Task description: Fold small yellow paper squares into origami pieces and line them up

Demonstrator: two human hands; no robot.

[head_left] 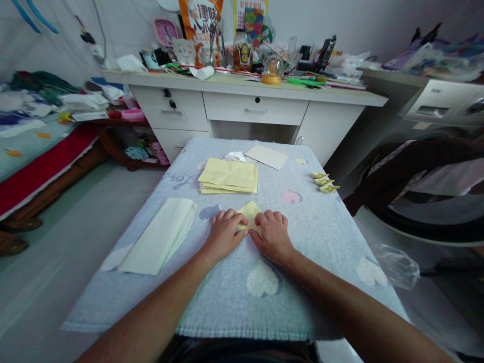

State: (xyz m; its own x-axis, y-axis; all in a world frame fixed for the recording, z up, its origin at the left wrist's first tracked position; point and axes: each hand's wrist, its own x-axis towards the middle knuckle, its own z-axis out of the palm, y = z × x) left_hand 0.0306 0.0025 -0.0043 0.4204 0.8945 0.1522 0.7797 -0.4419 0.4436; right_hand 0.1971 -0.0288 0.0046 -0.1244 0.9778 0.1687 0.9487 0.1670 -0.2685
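Observation:
Between my two hands lies a small yellow sheet of paper (250, 207), turned so a corner points away from me and partly hidden by my fingers. My left hand (227, 229) grips its left side, fingers curled and thumb pressed inward. On the opposite side my right hand (273, 233) pinches the paper the same way. The two thumbs nearly meet at its near edge. Just beyond sits a stack of yellow paper (228, 175). Several small folded yellow paper pieces (323, 182) stand in a row at the right of the table.
A folded pale green paper bundle (161, 234) lies left on the cloth-covered table (302, 292). White crumpled tissue (235, 157) and a cream card (266, 156) lie at the back. Behind stands a cluttered white desk (257, 108); a washing machine (446, 106) is at right.

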